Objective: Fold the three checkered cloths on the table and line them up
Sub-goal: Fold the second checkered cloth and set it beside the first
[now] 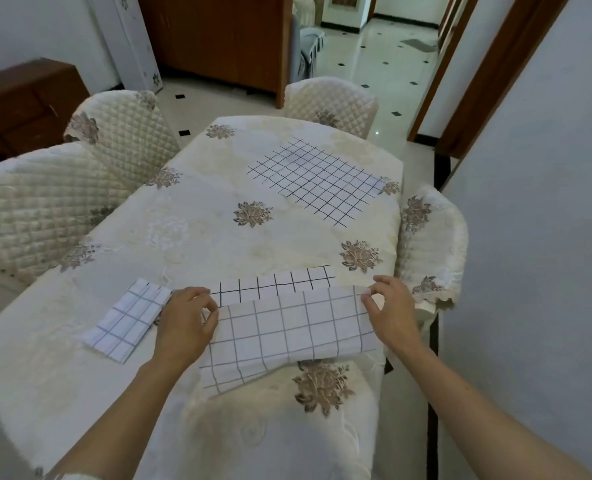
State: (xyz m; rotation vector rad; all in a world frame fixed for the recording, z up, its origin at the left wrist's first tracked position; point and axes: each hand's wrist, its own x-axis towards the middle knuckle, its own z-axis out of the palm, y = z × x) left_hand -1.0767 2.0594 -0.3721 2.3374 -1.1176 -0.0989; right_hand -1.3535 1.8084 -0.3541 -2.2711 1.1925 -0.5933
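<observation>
A person's left hand and right hand each pinch an end corner of the half-folded cloth. The hands sit at opposite ends of its long axis, which runs side to side across the person, at the near edge of the worktop. Both hands are about equally close to it. The free edge of the turned-over flap faces away from the person, leaving a strip of the lower layer bare beyond it. Whether the flap is lifted or lies flat is hard to judge. Just left of the half-folded cloth rests a folded cloth; well beyond it, a flat cloth lies unfolded.
</observation>
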